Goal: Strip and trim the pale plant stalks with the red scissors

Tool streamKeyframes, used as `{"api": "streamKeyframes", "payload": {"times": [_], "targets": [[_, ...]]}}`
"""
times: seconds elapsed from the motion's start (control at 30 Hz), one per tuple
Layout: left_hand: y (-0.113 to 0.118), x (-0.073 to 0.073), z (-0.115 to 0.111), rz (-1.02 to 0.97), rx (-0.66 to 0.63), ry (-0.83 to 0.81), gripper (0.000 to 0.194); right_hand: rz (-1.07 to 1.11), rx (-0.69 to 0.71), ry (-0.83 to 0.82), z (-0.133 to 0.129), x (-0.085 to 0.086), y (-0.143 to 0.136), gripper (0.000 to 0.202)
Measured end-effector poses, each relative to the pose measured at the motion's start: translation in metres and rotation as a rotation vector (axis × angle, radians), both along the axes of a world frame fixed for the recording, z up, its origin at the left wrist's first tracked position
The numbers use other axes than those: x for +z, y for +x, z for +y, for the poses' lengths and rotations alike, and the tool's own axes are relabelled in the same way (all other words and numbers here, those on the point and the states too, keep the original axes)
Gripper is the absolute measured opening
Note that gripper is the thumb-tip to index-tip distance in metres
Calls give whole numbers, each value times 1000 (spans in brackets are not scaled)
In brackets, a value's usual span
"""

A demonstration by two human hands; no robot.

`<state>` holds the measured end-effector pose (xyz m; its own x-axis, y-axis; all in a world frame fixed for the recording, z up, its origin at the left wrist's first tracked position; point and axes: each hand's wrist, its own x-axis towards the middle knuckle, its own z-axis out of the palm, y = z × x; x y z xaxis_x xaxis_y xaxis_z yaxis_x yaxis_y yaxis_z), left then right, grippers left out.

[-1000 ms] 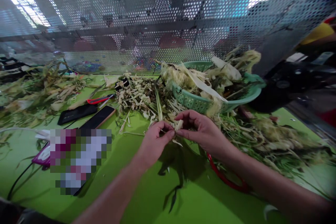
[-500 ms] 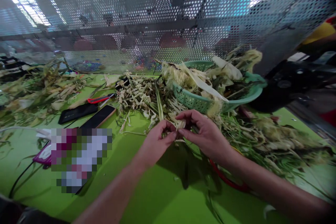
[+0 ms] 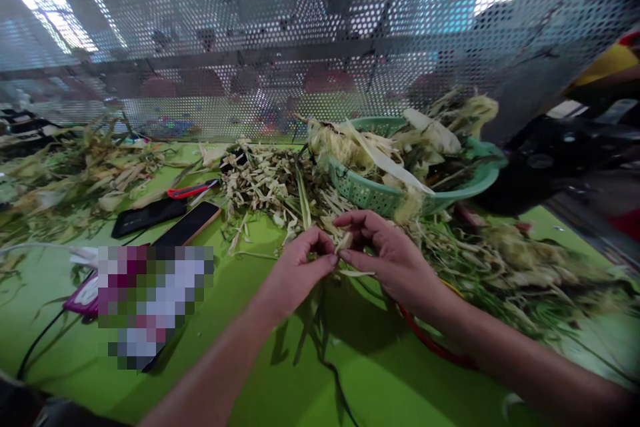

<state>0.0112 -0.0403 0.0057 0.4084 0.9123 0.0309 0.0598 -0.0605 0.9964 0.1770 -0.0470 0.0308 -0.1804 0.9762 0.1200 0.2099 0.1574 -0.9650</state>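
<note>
My left hand (image 3: 307,260) and my right hand (image 3: 387,250) meet in front of me, each closed in a pinch on a small pale corn husk piece (image 3: 344,240). A light husk strip sticks out to the right beneath my right thumb. Below my hands, long dark green strands (image 3: 320,333) trail down to the table. Just beyond lies a heap of short cut husk strips (image 3: 270,180). A red curved thing (image 3: 430,340), partly hidden by my right forearm, rests on the table.
A green perforated basket (image 3: 360,192) stands behind my right hand, full of corn husks and silk. More husks (image 3: 535,267) lie to the right and far left (image 3: 90,160). A red utility knife (image 3: 187,191), two phones and a purple power strip (image 3: 83,300) lie left. A perforated metal screen (image 3: 250,53) rises behind.
The dark strands hanging below my hands have swung to the left. The light strip under my right thumb now reaches further right. Both hands have barely shifted.
</note>
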Motion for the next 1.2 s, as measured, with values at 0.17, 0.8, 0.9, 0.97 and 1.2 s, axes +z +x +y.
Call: {"api": "streamKeyframes", "payload": {"times": [0.17,0.8,0.9,0.97,1.2], "targets": [[2,-1,0,251,124,242,4,23,46,-32,4,-11,2,33],[-3,2,3,143,120,37,13,83,-10,-108,10,-16,2,23],[-10,8,5,-39,50,-192,22,116,-69,-91,10,-15,3,22],[-14,10,7,-125,15,-291,18,138,-98,-103,11,-14,4,22],[-17,9,9,-168,-74,-285,28,190,-122,-109,13,-12,7,25]]}}
